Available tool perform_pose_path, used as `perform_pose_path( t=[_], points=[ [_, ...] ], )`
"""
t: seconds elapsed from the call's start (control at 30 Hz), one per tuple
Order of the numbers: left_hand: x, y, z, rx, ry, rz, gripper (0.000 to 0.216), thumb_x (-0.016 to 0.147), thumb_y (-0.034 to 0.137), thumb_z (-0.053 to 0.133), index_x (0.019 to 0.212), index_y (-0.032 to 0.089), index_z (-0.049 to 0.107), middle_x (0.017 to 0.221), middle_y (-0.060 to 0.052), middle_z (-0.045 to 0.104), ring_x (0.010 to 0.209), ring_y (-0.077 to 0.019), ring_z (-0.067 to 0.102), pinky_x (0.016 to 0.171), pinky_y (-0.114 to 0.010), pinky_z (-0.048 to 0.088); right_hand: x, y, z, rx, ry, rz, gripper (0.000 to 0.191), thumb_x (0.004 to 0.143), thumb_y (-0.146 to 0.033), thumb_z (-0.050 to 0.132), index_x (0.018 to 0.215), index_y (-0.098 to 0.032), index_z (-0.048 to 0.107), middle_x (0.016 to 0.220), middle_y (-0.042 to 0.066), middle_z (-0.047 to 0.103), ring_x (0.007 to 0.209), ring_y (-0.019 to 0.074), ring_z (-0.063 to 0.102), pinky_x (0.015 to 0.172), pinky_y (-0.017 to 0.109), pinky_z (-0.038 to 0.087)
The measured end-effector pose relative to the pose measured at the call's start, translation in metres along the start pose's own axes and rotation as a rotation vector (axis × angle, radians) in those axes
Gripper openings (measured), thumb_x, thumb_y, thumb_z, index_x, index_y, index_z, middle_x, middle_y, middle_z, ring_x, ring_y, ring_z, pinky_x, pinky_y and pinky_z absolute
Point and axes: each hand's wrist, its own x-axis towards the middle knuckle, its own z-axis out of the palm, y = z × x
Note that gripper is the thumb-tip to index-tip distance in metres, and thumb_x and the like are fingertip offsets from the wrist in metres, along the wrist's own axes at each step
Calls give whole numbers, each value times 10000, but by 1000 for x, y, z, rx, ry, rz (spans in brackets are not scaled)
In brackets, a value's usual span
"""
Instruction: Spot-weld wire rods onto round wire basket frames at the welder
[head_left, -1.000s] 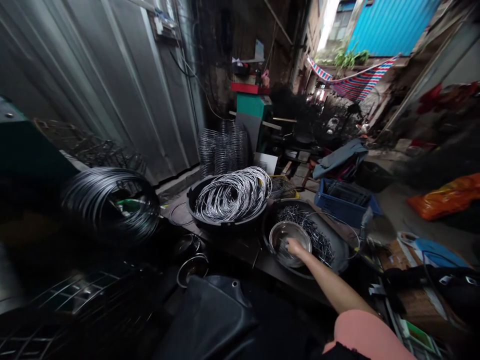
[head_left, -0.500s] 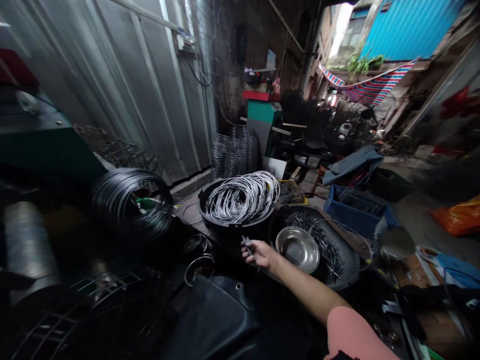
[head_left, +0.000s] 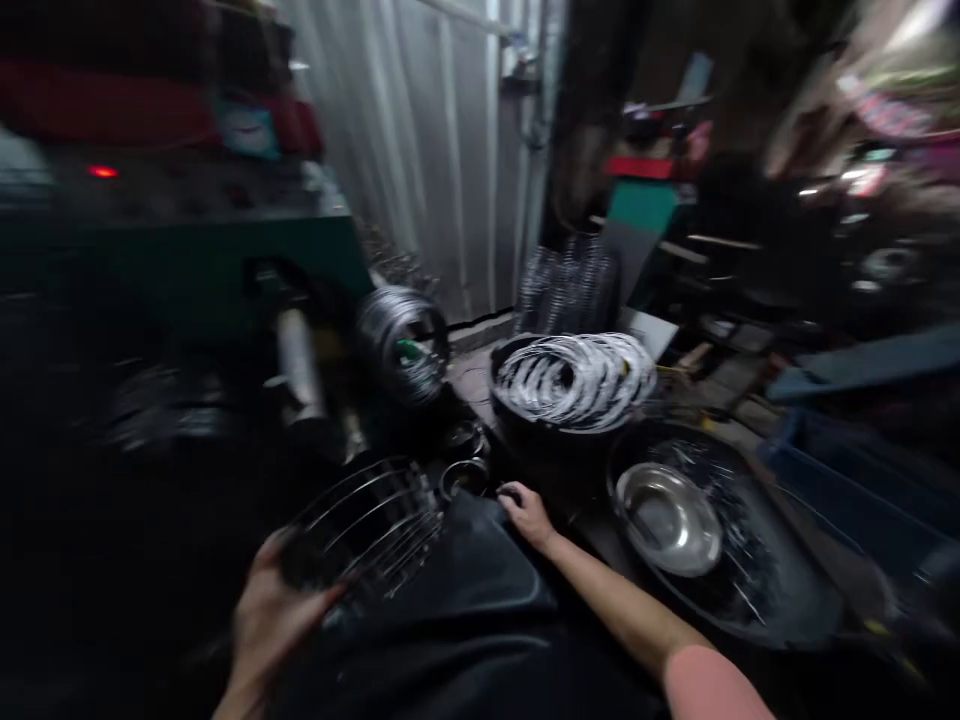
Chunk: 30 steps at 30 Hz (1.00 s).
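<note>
My left hand [head_left: 274, 610] is at the lower left, blurred, with thumb and fingers spread apart beside the near left end of a round wire basket [head_left: 375, 520]. Whether it touches the wires I cannot tell. My right hand [head_left: 529, 515] is curled around short metal pieces, mostly hidden by the fingers; a dark bit shows at the fingertips. It hovers just past a dark sheet [head_left: 480, 560] over my lap. Left of that hand stand small metal rings [head_left: 465, 478]. A steel bowl [head_left: 669, 520] sits to its right in a dark tub [head_left: 795, 590] with thin metal rods.
A black basin [head_left: 517, 415] of wire rings stands ahead. A wire coil [head_left: 405, 340] is left of it. A green machine [head_left: 217, 270] with a metal cylinder [head_left: 300, 365] fills the left side. A blue crate [head_left: 862, 470] lies right.
The view has swung left, so the surroundings sit farther right. My left hand has come into view near the wire basket. My right hand has moved back toward the rings and dark sheet.
</note>
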Motion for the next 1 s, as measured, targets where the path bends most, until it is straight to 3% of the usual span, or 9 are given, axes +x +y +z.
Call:
perform_pose_path(
  t=[0.1, 0.2, 0.4, 0.53, 0.6, 0.73, 0.83, 1.0],
  points=[
    [9, 19, 1, 66, -31, 96, 820, 502, 498, 739, 1172, 130, 443, 1249, -165, 483, 1177, -345, 477, 1009, -488, 399, -5, 22, -6, -220, -138, -3, 219, 715, -389, 559, 776, -195, 641, 813, 52, 679, 812, 223, 612, 802, 365, 458],
    [17, 29, -1, 154, -71, 61, 831, 507, 363, 766, 1224, 114, 426, 1334, -185, 408, 1272, -339, 379, 1053, -452, 362, 6, 21, -5, -254, -211, 39, 289, 693, -448, 559, 781, -187, 646, 807, 71, 684, 827, 247, 622, 792, 373, 468],
    [9, 31, -3, 178, -139, 24, 908, 500, 307, 791, 1293, 122, 389, 1378, -198, 359, 1315, -379, 297, 1076, -517, 295, 17, -50, 18, -176, -508, 43, 366, 656, -397, 652, 940, -165, 644, 828, 40, 677, 784, 197, 617, 744, 311, 479],
    [6, 26, 1, 181, -188, 55, 944, 483, 281, 802, 1313, 138, 375, 1383, -202, 345, 1315, -401, 283, 1071, -551, 273, 24, -98, 50, -281, -874, -71, 199, 723, -271, 601, 867, -159, 679, 807, 17, 684, 779, 174, 619, 742, 275, 471],
    [4, 24, 3, 181, -211, 71, 914, 486, 263, 797, 1299, 152, 395, 1398, -196, 326, 1323, -410, 262, 1068, -558, 270, 29, -109, 71, -393, -970, -163, 173, 750, -200, 566, 852, -160, 700, 822, 24, 698, 804, 180, 631, 756, 271, 468],
    [-2, 19, 4, 159, -209, 84, 882, 496, 250, 781, 1290, 155, 407, 1403, -192, 308, 1322, -409, 261, 1065, -557, 275, 28, -107, 108, -649, -834, -407, 173, 790, -157, 579, 893, -183, 716, 896, 59, 705, 862, 202, 641, 785, 284, 460],
    [-7, 10, 0, 129, -177, 74, 881, 490, 245, 774, 1286, 144, 410, 1389, -186, 315, 1314, -391, 283, 1067, -529, 296, 22, -97, 122, -636, -752, -486, 147, 801, -180, 612, 906, -194, 714, 936, 72, 701, 869, 193, 643, 780, 273, 467],
    [-9, 5, -9, 85, -195, 96, 903, 507, 257, 769, 1321, 163, 389, 1393, -167, 300, 1317, -365, 286, 1067, -491, 314, 21, -86, 117, -402, -928, -531, 184, 851, -250, 564, 961, -194, 700, 918, 58, 694, 865, 181, 640, 792, 292, 480]
  ],
)
